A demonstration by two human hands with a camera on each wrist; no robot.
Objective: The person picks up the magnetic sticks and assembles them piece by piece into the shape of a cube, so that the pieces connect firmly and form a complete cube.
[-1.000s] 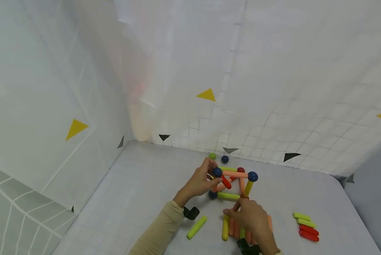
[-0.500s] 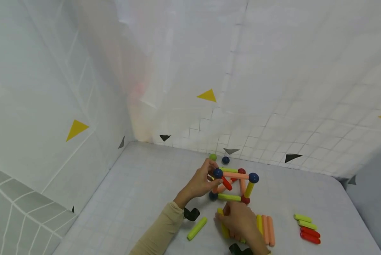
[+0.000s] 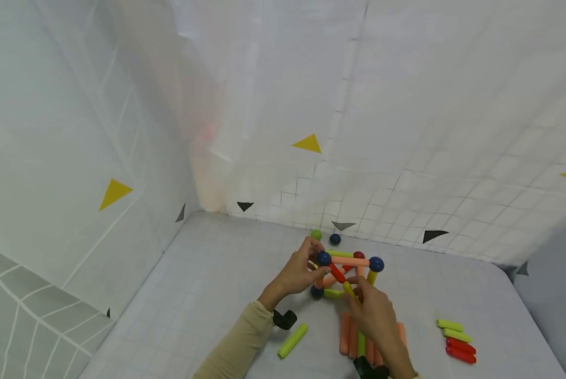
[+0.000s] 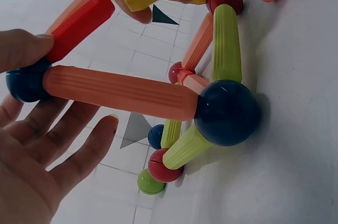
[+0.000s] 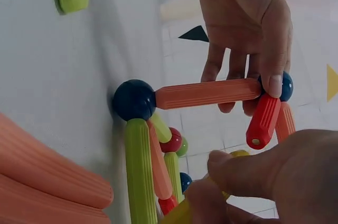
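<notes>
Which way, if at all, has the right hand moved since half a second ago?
Yes: in the head view, the right hand has moved up and slightly right, closer to the rightmost black wall triangle.

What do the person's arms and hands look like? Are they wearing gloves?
No gloves: the left hand and right hand are both bare. The left sleeve is long, plain beige and a bit wrinkly. Only a tiny bit of the right sleeve shows. A chunky black gadget sits next to the left sleeve, and a second black gadget is near the right one.
</notes>
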